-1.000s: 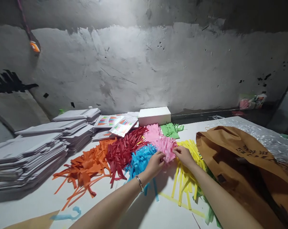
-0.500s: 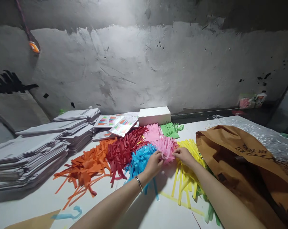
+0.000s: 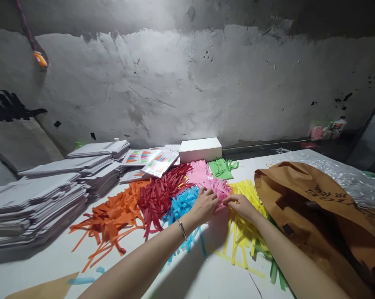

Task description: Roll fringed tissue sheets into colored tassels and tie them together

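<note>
Touching the pink strips, which lie on the counter between blue strips and yellow strips, the left hand and right hand nearly meet. Whether either grip is closed cannot be told. Such thin strips probably want light, two-sided handling, kept clear of the neighbouring colours to avoid tangles.

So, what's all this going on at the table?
A person has both bare hands at a bunch of pink strips. The left hand and right hand meet at its near edge; exactly what the fingertips grip is too small to tell. Blue strips lie beside the left hand, yellow strips under the right. Dark red strips and orange strips spread further left, and a brown bag lies to the right.
</note>
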`<act>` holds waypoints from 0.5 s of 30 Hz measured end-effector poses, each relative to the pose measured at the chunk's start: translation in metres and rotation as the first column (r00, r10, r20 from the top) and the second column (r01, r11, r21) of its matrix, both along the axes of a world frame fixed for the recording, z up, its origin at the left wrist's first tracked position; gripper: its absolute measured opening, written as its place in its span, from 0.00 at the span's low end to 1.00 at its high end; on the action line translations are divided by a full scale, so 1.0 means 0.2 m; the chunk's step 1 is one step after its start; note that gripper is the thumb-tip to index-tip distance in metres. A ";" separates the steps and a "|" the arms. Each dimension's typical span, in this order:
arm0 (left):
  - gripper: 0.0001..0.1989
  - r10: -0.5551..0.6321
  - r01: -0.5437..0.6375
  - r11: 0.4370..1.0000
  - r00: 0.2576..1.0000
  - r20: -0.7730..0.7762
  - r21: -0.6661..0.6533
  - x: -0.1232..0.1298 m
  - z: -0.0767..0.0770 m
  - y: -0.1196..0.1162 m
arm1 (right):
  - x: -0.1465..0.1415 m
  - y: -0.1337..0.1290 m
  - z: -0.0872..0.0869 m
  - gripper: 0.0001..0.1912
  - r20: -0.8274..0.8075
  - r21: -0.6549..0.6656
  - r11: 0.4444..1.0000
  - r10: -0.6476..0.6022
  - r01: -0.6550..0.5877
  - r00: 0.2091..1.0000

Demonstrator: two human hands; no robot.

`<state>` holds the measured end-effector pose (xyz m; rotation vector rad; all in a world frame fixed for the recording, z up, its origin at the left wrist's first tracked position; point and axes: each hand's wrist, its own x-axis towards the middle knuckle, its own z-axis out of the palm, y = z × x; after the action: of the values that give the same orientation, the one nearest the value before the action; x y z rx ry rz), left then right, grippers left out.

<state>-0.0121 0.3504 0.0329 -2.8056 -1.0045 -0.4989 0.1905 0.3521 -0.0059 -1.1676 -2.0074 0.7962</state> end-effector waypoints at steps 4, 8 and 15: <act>0.10 -0.016 0.018 0.999 0.998 -0.062 0.044 -0.04 0.00 -0.01 | 0.02 0.01 0.01 0.12 0.093 0.063 0.998 -0.003 -0.003 0.996; 0.09 -0.049 0.055 0.997 0.994 -0.097 0.061 -0.04 -0.02 -0.05 | 0.00 0.03 0.01 0.11 0.228 0.122 0.991 0.020 -0.049 0.973; 0.09 -0.152 0.154 0.988 0.984 -0.093 0.012 -0.04 -0.03 -0.08 | -0.02 0.05 -0.03 0.11 0.344 0.175 0.984 -0.029 -0.034 0.938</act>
<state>-0.0202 0.3335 0.0267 -2.8729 -0.7666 -0.3888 0.1858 0.3614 -0.0127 -1.2665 -2.3107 0.4175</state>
